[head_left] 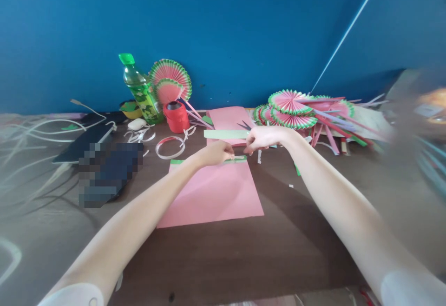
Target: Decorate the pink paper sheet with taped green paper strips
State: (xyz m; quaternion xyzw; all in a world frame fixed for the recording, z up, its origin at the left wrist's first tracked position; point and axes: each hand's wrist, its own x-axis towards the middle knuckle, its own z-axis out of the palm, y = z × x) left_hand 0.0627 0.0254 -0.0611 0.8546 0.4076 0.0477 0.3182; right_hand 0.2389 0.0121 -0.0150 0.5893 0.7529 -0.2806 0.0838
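Note:
A pink paper sheet point(216, 194) lies flat on the brown table point(244, 255). Along its far edge runs a green strip point(176, 162). My left hand point(218, 152) has its fingers pinched on that far edge, on the green strip. My right hand point(263, 138) is also closed, its fingertips pressed on the same strip just to the right. The two hands almost touch. Beyond them lie a loose pale green strip point(225, 134) and a second pink sheet point(230, 117) with scissors point(245, 125) on it.
At the back stand a green bottle point(141, 89), a red tape roll point(176, 116) and two watermelon paper fans point(170, 80). Several more fans point(296, 108) pile up at the right. A clear tape ring point(170, 148), a phone point(85, 141), a blurred dark object and white cables lie at left.

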